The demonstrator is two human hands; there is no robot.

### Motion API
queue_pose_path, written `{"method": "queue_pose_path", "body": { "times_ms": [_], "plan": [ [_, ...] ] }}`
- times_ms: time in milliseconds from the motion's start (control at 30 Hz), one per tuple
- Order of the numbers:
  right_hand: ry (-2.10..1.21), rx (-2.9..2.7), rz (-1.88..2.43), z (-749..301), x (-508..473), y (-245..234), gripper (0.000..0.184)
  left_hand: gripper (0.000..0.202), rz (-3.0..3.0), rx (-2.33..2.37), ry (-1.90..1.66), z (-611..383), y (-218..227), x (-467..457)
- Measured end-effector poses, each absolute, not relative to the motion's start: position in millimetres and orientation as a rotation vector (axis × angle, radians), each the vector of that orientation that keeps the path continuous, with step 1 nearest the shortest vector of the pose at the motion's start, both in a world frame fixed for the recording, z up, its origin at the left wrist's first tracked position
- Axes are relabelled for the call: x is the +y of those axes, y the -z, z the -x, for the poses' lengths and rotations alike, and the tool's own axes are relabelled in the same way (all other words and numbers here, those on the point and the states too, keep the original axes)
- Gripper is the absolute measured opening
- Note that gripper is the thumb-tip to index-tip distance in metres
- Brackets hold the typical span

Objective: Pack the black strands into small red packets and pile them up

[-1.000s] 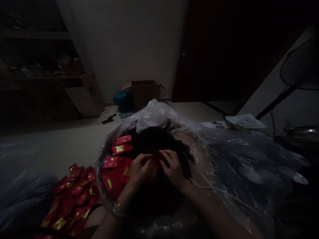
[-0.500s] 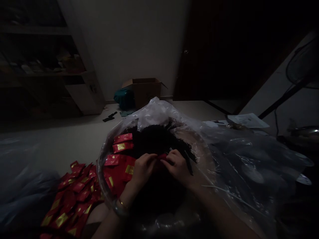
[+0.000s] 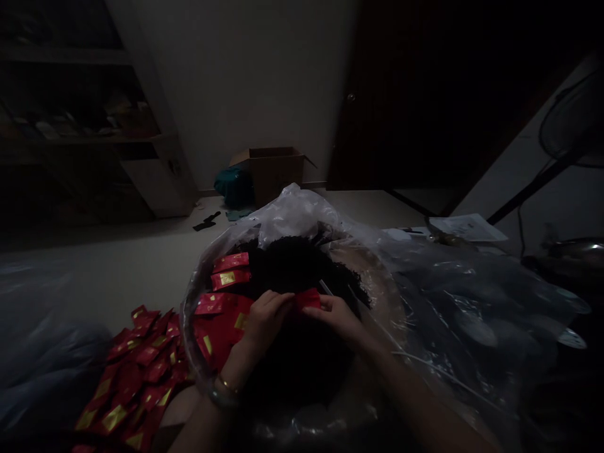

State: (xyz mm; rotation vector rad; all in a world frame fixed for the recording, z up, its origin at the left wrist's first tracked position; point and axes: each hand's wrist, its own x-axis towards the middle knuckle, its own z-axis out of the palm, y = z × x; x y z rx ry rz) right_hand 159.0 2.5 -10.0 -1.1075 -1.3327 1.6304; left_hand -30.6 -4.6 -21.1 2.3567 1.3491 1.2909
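Note:
Between my two hands is a small red packet (image 3: 306, 299), held above a dark heap of loose, crumbly leaf-like stuff (image 3: 297, 264). My left hand (image 3: 267, 318) pinches its left end, and my right hand (image 3: 336, 313) grips the right end between thumb and fingers. The heap lies in a round container lined with clear plastic (image 3: 189, 327). Several flat red packets with gold labels (image 3: 230, 277) rest on the left side inside it. Just behind my right hand a thin light-coloured stick or handle (image 3: 325, 287) pokes out of the heap.
Many red packets (image 3: 151, 355) are piled outside the container at the left. Clear plastic sheeting (image 3: 453, 302) spreads to the right. Behind stand an open cardboard box (image 3: 277, 176) and a teal bag (image 3: 233, 185). Shelves (image 3: 85, 138) line the left wall; a fan (image 3: 573, 119) is at right.
More of the red packet shows between my hands now. My right hand has turned and its fingers have straightened along the packet's edge; my left hand has shifted slightly left.

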Motion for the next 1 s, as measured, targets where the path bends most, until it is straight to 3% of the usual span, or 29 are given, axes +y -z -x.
{"method": "queue_pose_path", "body": {
  "times_ms": [400, 567, 733, 900, 1000],
  "plan": [
    [-1.827, -1.404, 0.954, -156, -3, 11, 0.041, 0.031, -2.122, 1.405, -1.237, 32, 21, -5],
    [-1.792, -1.336, 1.026, -159, 0, 15, 0.050, 0.035, -2.100, 1.389, -1.187, 34, 20, -3],
    [-1.798, -1.452, 0.968, -157, -2, 10, 0.056, 0.037, -2.196, 1.438, -1.236, 38, 20, -1],
    [-1.796, -1.486, 0.938, -162, 1, 19, 0.049, 0.028, -2.493, 1.497, -1.228, 36, 14, -3],
    [-1.732, -1.492, 0.960, -165, 5, 25, 0.044, 0.051, -2.694, 1.429, -1.084, 31, 14, -5]
  ]
}}
